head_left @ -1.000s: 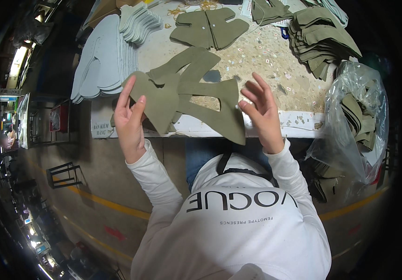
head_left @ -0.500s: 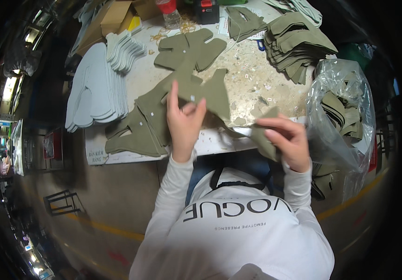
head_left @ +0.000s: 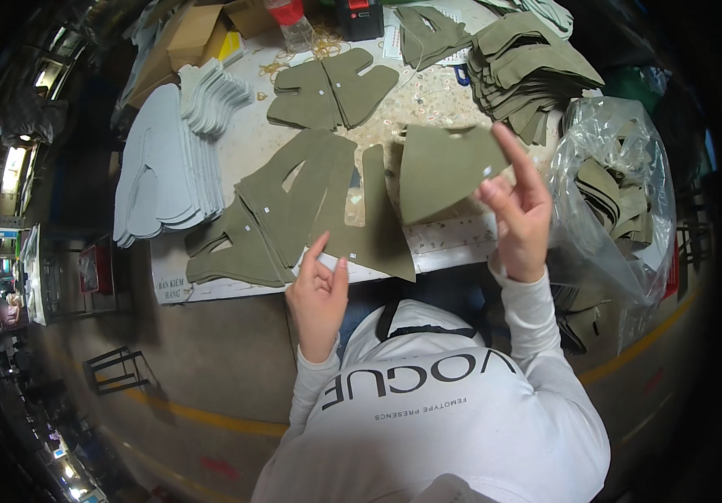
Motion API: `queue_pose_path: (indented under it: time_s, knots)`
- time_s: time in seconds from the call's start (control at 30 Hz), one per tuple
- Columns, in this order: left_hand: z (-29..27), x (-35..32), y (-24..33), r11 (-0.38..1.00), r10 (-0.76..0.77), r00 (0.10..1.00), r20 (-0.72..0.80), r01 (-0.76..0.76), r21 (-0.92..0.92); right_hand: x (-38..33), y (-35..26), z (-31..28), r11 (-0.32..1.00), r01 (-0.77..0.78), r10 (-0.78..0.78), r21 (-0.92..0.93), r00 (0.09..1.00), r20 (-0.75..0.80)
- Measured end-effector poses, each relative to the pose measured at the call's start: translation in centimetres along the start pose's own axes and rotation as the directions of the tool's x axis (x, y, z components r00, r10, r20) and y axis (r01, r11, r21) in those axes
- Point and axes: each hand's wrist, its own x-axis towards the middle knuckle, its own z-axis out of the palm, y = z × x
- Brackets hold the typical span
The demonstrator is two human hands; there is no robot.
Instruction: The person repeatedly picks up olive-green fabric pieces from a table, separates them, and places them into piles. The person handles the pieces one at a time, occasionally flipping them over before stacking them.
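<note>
My right hand [head_left: 522, 214] grips an olive-green cut fabric piece [head_left: 445, 172] by its right side, holding it raised above the table's front part. A small white sticker shows on that piece near my thumb. My left hand [head_left: 317, 293] is at the front edge, index finger and thumb apart, beside another olive piece [head_left: 377, 235] with a slot and a white sticker. To its left, several flat olive pieces [head_left: 264, 210] lie overlapping, some with stickers. Farther back lies a pair of slotted olive pieces [head_left: 334, 88].
Stacked light grey-blue pieces [head_left: 168, 159] stand at the left. An olive stack [head_left: 528, 71] is at the back right, near a clear plastic bag [head_left: 616, 193] of olive pieces. A cardboard box [head_left: 197, 38], a red-topped clear container [head_left: 292, 25] and rubber bands lie behind.
My right hand has risen and moved away from me, spreading the olive piece it holds. My left hand has drawn back toward the front edge, uncovering the pieces beneath.
</note>
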Motion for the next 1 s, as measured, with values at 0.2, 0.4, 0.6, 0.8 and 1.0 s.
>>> queue_pose_path:
  time_s: [0.2, 0.4, 0.6, 0.8, 1.0]
  knots:
    - [0.4, 0.7, 0.2, 0.988, 0.150, 0.987, -0.061, -0.147, 0.043, -3.3, 4.2, -3.7, 0.906, -0.332, 0.351, -0.264, 0.936, 0.027]
    - [3.1, 1.4, 1.4, 0.919, 0.374, 0.924, 0.079, -0.381, 0.103, -3.3, 4.7, -4.4, 0.783, -0.101, 0.171, -0.614, 0.984, 0.056]
    - [4.0, 1.5, 1.3, 0.830, 0.486, 0.849, 0.206, -0.522, 0.194, -1.8, 3.4, -5.5, 0.773, -0.055, 0.141, -0.632, 0.986, 0.087]
    - [5.5, 0.5, 1.2, 0.715, 0.560, 0.737, 0.378, -0.660, 0.228, -0.5, 1.6, -6.6, 0.669, 0.074, 0.135, -0.740, 0.967, 0.218]
    - [4.6, 0.3, 1.3, 0.802, 0.523, 0.802, 0.288, -0.578, 0.153, 2.2, 3.1, -5.9, 0.628, 0.219, 0.086, -0.746, 0.934, 0.346]
